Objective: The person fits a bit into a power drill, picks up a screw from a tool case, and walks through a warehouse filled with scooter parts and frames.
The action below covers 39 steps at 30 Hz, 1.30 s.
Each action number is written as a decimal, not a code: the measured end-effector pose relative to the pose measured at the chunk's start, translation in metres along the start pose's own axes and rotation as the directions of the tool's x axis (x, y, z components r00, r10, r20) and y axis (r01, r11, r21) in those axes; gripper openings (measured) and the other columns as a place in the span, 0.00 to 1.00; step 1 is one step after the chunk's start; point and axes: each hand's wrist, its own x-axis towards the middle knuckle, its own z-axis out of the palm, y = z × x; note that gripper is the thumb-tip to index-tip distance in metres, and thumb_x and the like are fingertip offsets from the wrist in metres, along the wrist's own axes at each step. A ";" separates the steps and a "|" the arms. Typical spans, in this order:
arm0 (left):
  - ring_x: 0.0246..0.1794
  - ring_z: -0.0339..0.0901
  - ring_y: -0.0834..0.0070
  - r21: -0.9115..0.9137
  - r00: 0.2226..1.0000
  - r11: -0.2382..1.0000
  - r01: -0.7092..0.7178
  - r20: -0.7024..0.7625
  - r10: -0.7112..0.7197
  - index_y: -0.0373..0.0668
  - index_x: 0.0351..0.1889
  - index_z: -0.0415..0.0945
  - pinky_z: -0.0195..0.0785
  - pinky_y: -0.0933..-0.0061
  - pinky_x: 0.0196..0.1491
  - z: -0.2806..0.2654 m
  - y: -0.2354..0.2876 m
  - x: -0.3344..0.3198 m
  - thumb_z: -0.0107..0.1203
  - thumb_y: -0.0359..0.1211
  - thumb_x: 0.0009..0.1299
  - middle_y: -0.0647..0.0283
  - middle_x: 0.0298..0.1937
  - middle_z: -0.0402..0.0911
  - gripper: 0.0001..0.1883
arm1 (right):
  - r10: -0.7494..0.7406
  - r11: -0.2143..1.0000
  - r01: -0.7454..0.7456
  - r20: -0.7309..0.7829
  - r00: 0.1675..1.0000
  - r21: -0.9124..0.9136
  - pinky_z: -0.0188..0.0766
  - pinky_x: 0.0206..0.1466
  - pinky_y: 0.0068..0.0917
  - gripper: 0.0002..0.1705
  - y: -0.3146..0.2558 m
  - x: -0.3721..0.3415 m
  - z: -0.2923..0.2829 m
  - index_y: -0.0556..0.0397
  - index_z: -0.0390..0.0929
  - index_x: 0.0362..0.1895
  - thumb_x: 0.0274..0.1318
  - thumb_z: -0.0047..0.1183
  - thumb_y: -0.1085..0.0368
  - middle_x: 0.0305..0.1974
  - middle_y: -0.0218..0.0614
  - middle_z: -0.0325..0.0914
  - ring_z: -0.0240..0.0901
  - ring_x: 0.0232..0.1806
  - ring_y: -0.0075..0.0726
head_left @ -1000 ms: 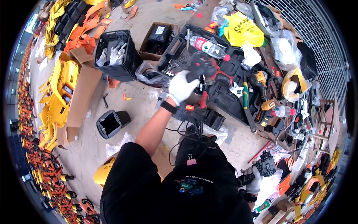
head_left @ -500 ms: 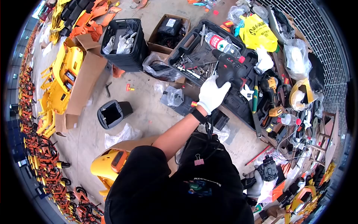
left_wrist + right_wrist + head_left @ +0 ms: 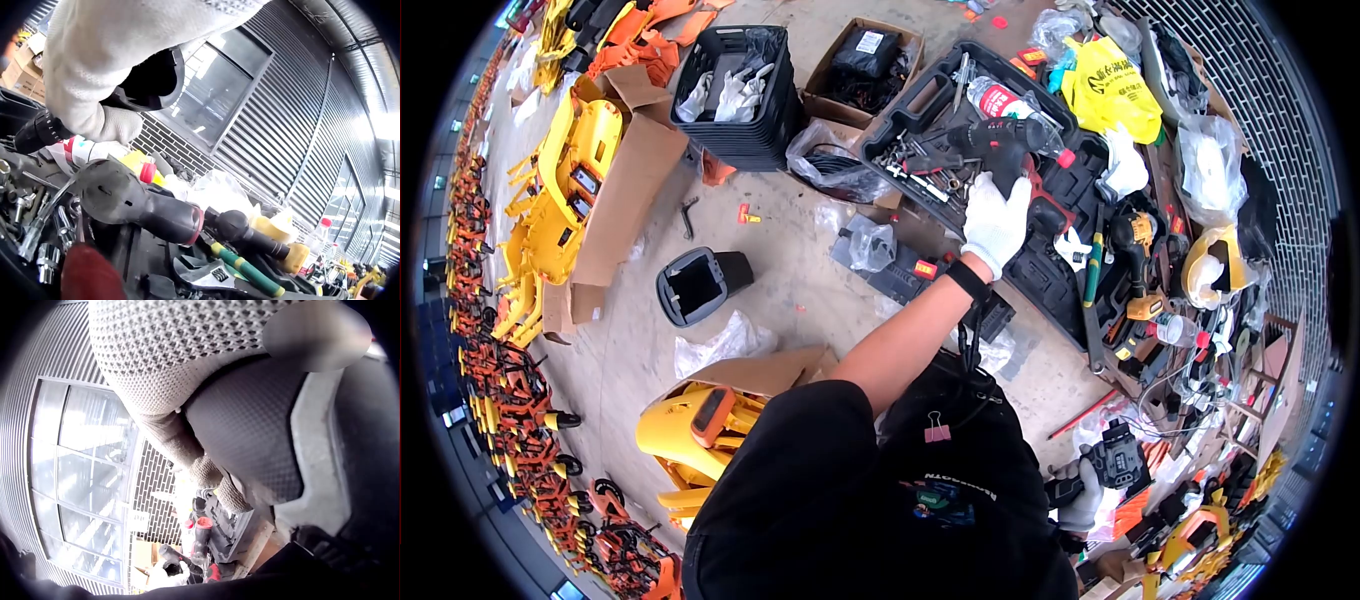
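My left hand [image 3: 997, 222], in a white knit glove, grips a black cordless drill [image 3: 1000, 160] over an open black tool case [image 3: 1030, 275]. The left wrist view shows the gloved fingers curled round its handle, with a numbered collar [image 3: 42, 130] at the front. Beneath lie another black-and-red power tool [image 3: 150, 209], sockets [image 3: 49, 262] and an adjustable wrench [image 3: 203, 274]. Low at the right, my gloved right hand [image 3: 1082, 495] holds a black power tool [image 3: 1122, 462] by its grip. Its black-and-grey body [image 3: 250, 425] fills much of the right wrist view.
A water bottle [image 3: 1015, 112] lies across the case. Beside it are a yellow bag [image 3: 1112, 90], a yellow drill [image 3: 1138, 240] and a green-handled tool [image 3: 1092, 265]. Stacked black crates [image 3: 735, 145], a cardboard box [image 3: 820, 85] and a black bin [image 3: 692, 290] stand leftward.
My left hand has moved rightward across the tool case with the drill in its grip, baring the sockets and small tools at the left. The right hand keeps its hold low on the right.
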 end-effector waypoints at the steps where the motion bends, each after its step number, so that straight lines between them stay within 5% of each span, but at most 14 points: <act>1: 0.51 0.74 0.45 0.003 1.000 1.000 0.020 0.021 -0.020 0.27 0.55 0.68 0.67 0.57 0.56 -0.001 0.005 0.002 0.56 0.51 0.67 0.39 0.47 0.76 0.34 | 0.000 1.000 0.000 0.000 1.000 -0.002 0.73 0.37 0.37 0.22 0.000 0.001 -0.001 0.55 0.65 0.56 0.59 0.54 0.66 0.23 0.30 0.68 0.70 0.26 0.33; 7: 0.57 0.70 0.43 0.132 0.998 0.991 0.013 0.054 -0.020 0.25 0.61 0.61 0.64 0.55 0.61 0.005 0.012 0.010 0.56 0.51 0.66 0.36 0.56 0.69 0.39 | 0.000 0.999 0.000 -0.017 1.000 -0.037 0.75 0.37 0.40 0.22 -0.004 0.002 0.004 0.57 0.65 0.55 0.58 0.54 0.66 0.24 0.30 0.68 0.70 0.26 0.32; 14: 0.55 0.71 0.42 0.189 0.975 0.980 -0.054 0.220 0.011 0.28 0.63 0.60 0.66 0.54 0.58 0.011 0.018 0.016 0.57 0.51 0.64 0.37 0.57 0.68 0.40 | -0.154 0.879 0.116 -0.046 0.987 -0.462 0.77 0.40 0.37 0.26 -0.015 0.022 0.005 0.63 0.65 0.58 0.55 0.52 0.67 0.28 0.35 0.72 0.73 0.28 0.32; 16: 0.53 0.73 0.44 0.221 0.981 0.970 -0.099 0.183 0.058 0.30 0.63 0.62 0.67 0.54 0.56 0.008 0.020 0.017 0.56 0.51 0.64 0.38 0.53 0.71 0.38 | -0.237 0.793 0.182 -0.020 0.971 -0.581 0.75 0.38 0.28 0.23 -0.018 0.027 0.014 0.61 0.70 0.55 0.53 0.54 0.70 0.32 0.33 0.74 0.74 0.29 0.29; 17: 0.52 0.74 0.46 0.216 0.950 0.956 -0.199 0.283 0.134 0.30 0.61 0.65 0.68 0.55 0.56 0.003 0.018 0.021 0.56 0.51 0.65 0.40 0.51 0.73 0.36 | -0.128 0.831 0.095 -0.021 0.992 -0.549 0.75 0.36 0.26 0.24 -0.024 0.026 0.020 0.60 0.70 0.55 0.52 0.55 0.73 0.35 0.33 0.74 0.75 0.30 0.29; 19: 0.46 0.78 0.52 0.135 0.865 0.930 -0.343 0.432 0.256 0.31 0.52 0.75 0.70 0.59 0.51 -0.013 0.015 0.023 0.55 0.50 0.66 0.45 0.46 0.77 0.29 | -0.161 0.806 0.130 -0.003 0.987 -0.578 0.76 0.36 0.26 0.22 -0.026 0.029 0.024 0.60 0.70 0.53 0.52 0.54 0.73 0.35 0.34 0.74 0.76 0.30 0.30; 22: 0.41 0.80 0.56 0.022 0.834 0.892 -0.451 0.366 0.412 0.32 0.48 0.78 0.72 0.63 0.47 -0.043 -0.008 0.021 0.53 0.41 0.68 0.48 0.42 0.80 0.20 | -0.195 0.766 0.193 0.064 0.979 -0.613 0.76 0.37 0.28 0.19 -0.030 0.040 0.029 0.61 0.69 0.52 0.54 0.52 0.73 0.34 0.35 0.74 0.76 0.30 0.31; 24: 0.39 0.82 0.63 0.001 0.873 0.915 -0.403 0.300 0.384 0.31 0.48 0.78 0.73 0.68 0.44 -0.070 -0.032 0.025 0.51 0.35 0.70 0.51 0.41 0.83 0.16 | -0.271 0.680 0.291 0.138 0.953 -0.673 0.75 0.37 0.27 0.19 -0.026 0.054 0.018 0.61 0.68 0.53 0.55 0.51 0.75 0.34 0.35 0.75 0.76 0.32 0.31; 26: 0.38 0.82 0.70 -0.162 0.961 0.986 -0.037 0.265 0.080 0.30 0.49 0.78 0.74 0.74 0.43 -0.096 -0.058 0.025 0.49 0.31 0.72 0.54 0.41 0.84 0.15 | -0.221 0.730 0.239 0.110 0.969 -0.640 0.72 0.38 0.24 0.18 -0.031 0.054 0.033 0.56 0.72 0.48 0.51 0.56 0.73 0.32 0.31 0.76 0.74 0.32 0.26; 30: 0.37 0.83 0.71 -0.294 0.950 0.917 0.271 0.237 -0.205 0.29 0.49 0.78 0.77 0.76 0.40 -0.149 -0.096 0.015 0.47 0.26 0.72 0.55 0.41 0.83 0.13 | -0.255 0.456 0.338 0.243 0.936 -0.823 0.69 0.37 0.25 0.10 -0.032 0.081 0.040 0.59 0.75 0.41 0.53 0.56 0.69 0.30 0.31 0.77 0.73 0.32 0.25; 34: 0.33 0.83 0.72 -0.304 0.912 0.870 0.389 0.263 -0.315 0.30 0.47 0.78 0.77 0.76 0.36 -0.170 -0.122 -0.018 0.45 0.24 0.73 0.56 0.39 0.83 0.12 | -0.341 0.278 0.405 0.305 0.889 -0.871 0.71 0.42 0.27 0.21 -0.033 0.097 0.088 0.59 0.74 0.48 0.50 0.60 0.65 0.35 0.36 0.79 0.74 0.36 0.27; 36: 0.33 0.83 0.70 -0.278 0.894 0.864 0.419 0.295 -0.338 0.31 0.47 0.78 0.77 0.75 0.36 -0.174 -0.131 -0.035 0.44 0.24 0.73 0.55 0.39 0.83 0.12 | -0.394 0.143 0.471 0.386 0.834 -0.871 0.73 0.48 0.32 0.33 -0.026 0.120 0.089 0.58 0.69 0.59 0.48 0.62 0.61 0.42 0.47 0.80 0.80 0.44 0.43; 39: 0.33 0.83 0.70 -0.271 0.863 0.842 0.467 0.348 -0.366 0.34 0.54 0.75 0.77 0.74 0.35 -0.179 -0.140 -0.057 0.41 0.24 0.74 0.56 0.38 0.83 0.14 | -0.389 -0.005 0.546 0.505 0.771 -0.838 0.73 0.52 0.36 0.37 -0.031 0.145 0.111 0.58 0.68 0.61 0.45 0.65 0.60 0.46 0.51 0.79 0.78 0.48 0.51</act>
